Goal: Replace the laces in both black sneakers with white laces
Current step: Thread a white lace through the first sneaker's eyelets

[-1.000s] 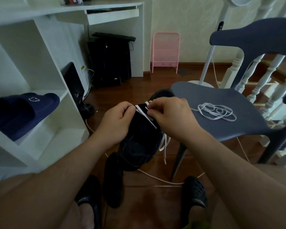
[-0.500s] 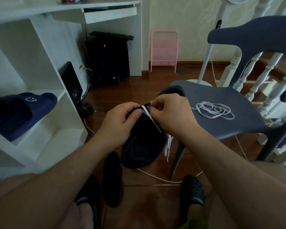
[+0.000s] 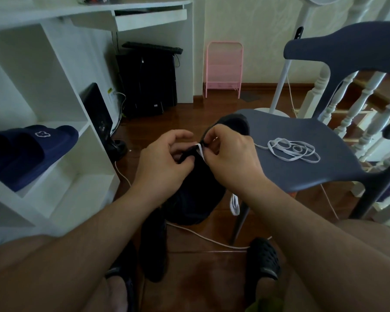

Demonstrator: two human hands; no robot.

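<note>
I am holding the black sneaker [image 3: 196, 194] in the air between my knees, above the wooden floor [image 3: 207, 273]. My right hand [image 3: 229, 161] is pinching the white lace [image 3: 200, 151] at the sneaker's upper edge, and my left hand [image 3: 162, 163] is gripping that edge just beside it. The lace's free end is dangling below my right wrist. A second white lace [image 3: 294, 150] is lying coiled on the grey chair [image 3: 324, 174] to my right, and a second black shoe [image 3: 154, 251] is lying on the floor beneath.

A grey-blue chair [image 3: 302, 140] carried a loose coil of white lace [image 3: 293, 150] on its seat. Navy slippers [image 3: 32, 149] sat on the white shelf [image 3: 81, 127].
</note>
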